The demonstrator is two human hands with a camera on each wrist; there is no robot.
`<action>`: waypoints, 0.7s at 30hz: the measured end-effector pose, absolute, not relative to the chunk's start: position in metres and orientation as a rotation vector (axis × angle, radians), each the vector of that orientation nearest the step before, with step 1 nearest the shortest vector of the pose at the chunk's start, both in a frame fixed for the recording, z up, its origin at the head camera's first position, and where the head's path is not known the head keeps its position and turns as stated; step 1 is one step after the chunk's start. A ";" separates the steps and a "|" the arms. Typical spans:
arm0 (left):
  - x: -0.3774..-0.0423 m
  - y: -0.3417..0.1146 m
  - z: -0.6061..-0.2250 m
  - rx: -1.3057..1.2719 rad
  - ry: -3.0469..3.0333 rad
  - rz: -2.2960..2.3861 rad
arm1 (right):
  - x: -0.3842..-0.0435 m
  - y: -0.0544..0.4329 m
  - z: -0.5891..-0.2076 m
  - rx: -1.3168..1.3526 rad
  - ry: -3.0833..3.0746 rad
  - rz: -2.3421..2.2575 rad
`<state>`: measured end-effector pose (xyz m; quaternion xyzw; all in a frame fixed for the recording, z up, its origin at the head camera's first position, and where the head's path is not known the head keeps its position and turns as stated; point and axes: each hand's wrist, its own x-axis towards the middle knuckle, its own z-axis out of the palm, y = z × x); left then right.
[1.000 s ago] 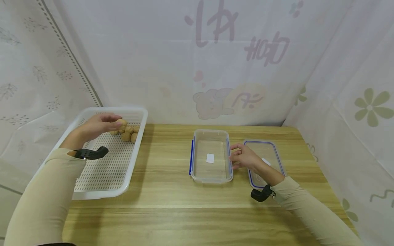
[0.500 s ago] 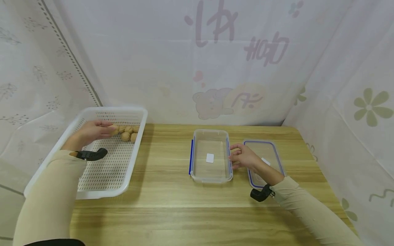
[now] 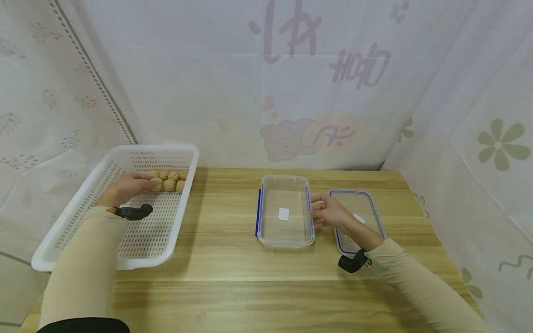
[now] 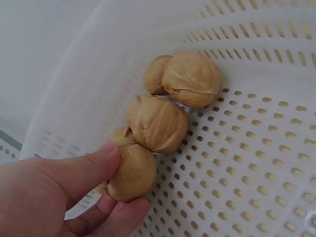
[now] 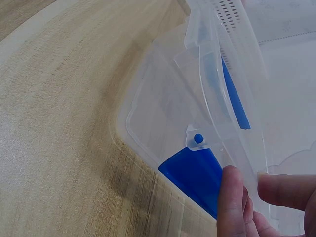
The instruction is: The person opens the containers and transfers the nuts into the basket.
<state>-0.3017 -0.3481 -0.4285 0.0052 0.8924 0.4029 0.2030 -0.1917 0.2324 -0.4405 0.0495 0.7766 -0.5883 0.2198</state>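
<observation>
My left hand (image 3: 127,188) reaches into the white slotted basket (image 3: 176,226) at the left. Its thumb and fingers pinch a walnut (image 4: 134,170), which sits against its neighbours. Several other walnuts (image 4: 157,123) lie together along the basket's far right end, forming two rough rows in the head view. With thumb and fingers, my right hand (image 3: 331,213) grips the right rim of a clear plastic container (image 3: 285,196). This box has no lid on it and a white label inside. A blue latch (image 5: 195,175) hangs at its side beside my fingers.
A clear lid with a blue seal (image 3: 347,199) lies on the wooden table (image 3: 233,296) right of the container, partly under my right forearm. Behind the table hangs a printed curtain (image 3: 208,92). Bare wood separates the basket from the container.
My left hand has come down from above the walnut group and shifted left and nearer, a walnut in its fingers. The right hand has stayed on the container rim.
</observation>
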 end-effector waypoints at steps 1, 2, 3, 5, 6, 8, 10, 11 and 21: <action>-0.301 -0.347 -0.429 0.009 2.492 1.120 | -0.192 0.232 -0.440 0.140 2.150 -1.626; -0.301 -0.347 -0.431 0.005 2.494 1.119 | -0.192 0.232 -0.440 0.144 2.151 -1.625; -0.302 -0.347 -0.432 0.002 2.497 1.120 | -0.192 0.232 -0.440 0.147 2.153 -1.624; -0.302 -0.347 -0.435 0.000 2.497 1.141 | -0.192 0.231 -0.440 0.152 2.151 -1.625; -0.302 -0.347 -0.436 -0.004 2.500 1.144 | -0.192 0.231 -0.440 0.152 2.151 -1.626; -0.303 -0.347 -0.438 -0.010 2.505 1.149 | -0.192 0.231 -0.440 0.155 2.149 -1.627; -0.303 -0.346 -0.440 -0.019 2.498 1.190 | -0.191 0.231 -0.440 0.153 2.146 -1.629; -0.302 -0.346 -0.441 -0.028 2.496 1.203 | -0.191 0.231 -0.440 0.149 2.145 -1.629; -0.300 -0.342 -0.443 -0.051 2.474 1.323 | -0.191 0.232 -0.440 0.131 2.147 -1.633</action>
